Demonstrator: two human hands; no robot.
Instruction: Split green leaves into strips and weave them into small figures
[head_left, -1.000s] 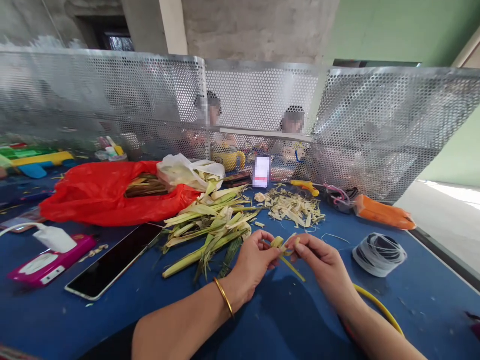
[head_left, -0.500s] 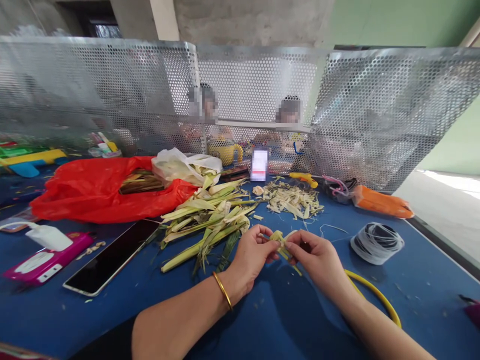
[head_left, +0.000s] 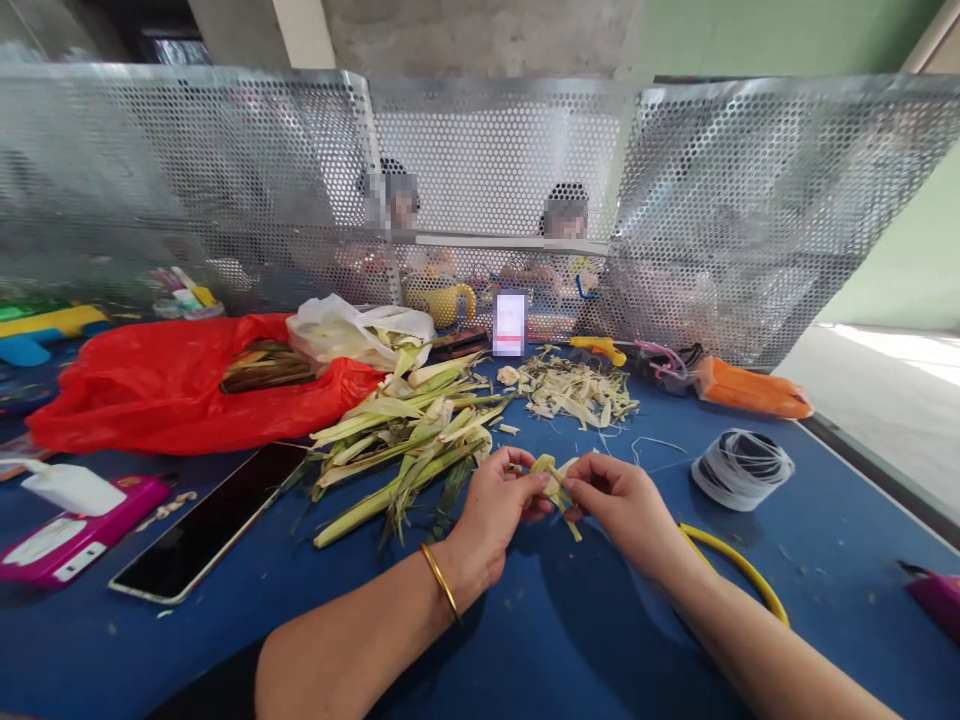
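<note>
Between my two hands is a small folded piece of pale green corn husk (head_left: 553, 482), held above the blue table. My left hand (head_left: 504, 505), with a gold bangle at the wrist, pinches its left side between thumb and fingers. From the right, my right hand (head_left: 613, 497) pinches the other side, thumb against forefinger. A thin strip hangs below the fingers. Left of my hands lies a pile of corn husks (head_left: 409, 430). Beyond them is a heap of husk scraps (head_left: 581, 388).
A red plastic bag (head_left: 172, 375), a black phone (head_left: 217, 525) and a magenta power strip (head_left: 90, 535) lie at left. White cord (head_left: 741, 470), a yellow hoop (head_left: 742, 570) and an orange packet (head_left: 754, 388) are at right. Behind a perforated metal screen (head_left: 502, 150) sit two people.
The view has shifted slightly, so most things sit further left. My fingers have moved a little on the corn husk, and its hanging strip has turned. Both hands keep their pinch.
</note>
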